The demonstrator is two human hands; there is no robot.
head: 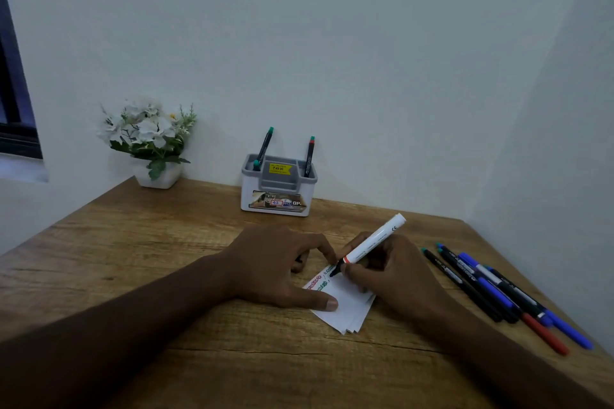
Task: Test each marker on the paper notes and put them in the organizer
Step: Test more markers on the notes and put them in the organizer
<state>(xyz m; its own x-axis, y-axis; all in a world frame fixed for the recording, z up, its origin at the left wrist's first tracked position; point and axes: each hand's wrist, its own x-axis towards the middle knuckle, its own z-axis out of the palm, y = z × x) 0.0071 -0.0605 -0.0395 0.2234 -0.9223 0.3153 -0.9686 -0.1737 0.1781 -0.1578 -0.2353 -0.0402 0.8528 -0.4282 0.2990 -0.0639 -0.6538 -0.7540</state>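
I tested the white marker on the notes.

My left hand (282, 271) pressed the paper notes (345, 305) flat; my right hand (395, 279) gripped the white marker (372, 244), tip down. Light, short strokes seemed best. The organizer (278, 188) stood at the desk's (133, 259) far edge.

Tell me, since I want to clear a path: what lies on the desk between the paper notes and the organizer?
In the head view, only bare wooden desk lies between the paper notes and the organizer, apart from the two hands working at the notes' far edge.
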